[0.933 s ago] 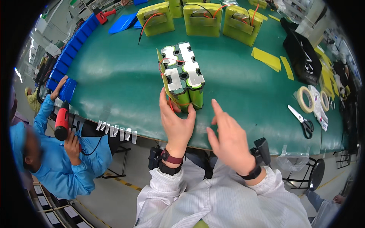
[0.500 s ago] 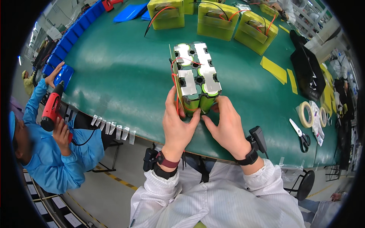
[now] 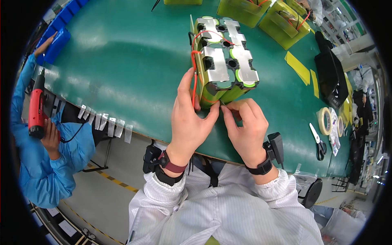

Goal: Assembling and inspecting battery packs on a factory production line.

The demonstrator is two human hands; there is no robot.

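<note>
A battery pack [image 3: 221, 65] of green cylindrical cells stands on the green table in front of me, with silver metal strips across its black-framed top. A red wire [image 3: 194, 79] loops over its top and runs down the left side, beside a thin yellow-green board. My left hand [image 3: 190, 108] grips the pack's near left corner, thumb on the near face and fingers at the left side. At the middle of the near face, my right hand [image 3: 246, 124] pinches thumb and forefinger together near the left thumb tip. Whatever is in that pinch is too small to make out.
Yellow-green wrapped packs [image 3: 283, 24] stand at the back. Yellow strips [image 3: 297, 67], a black box [image 3: 332, 77], tape rolls [image 3: 325, 121] and scissors [image 3: 318, 143] lie right. Clear tape pieces [image 3: 110, 126] hang off the front edge. At left, a co-worker holds a red heat gun [image 3: 36, 108] and blue pack [image 3: 57, 45].
My right hand has come off the pack's near right corner to pinch at the middle of its near face. The left hand keeps its hold. The whole view has shifted.
</note>
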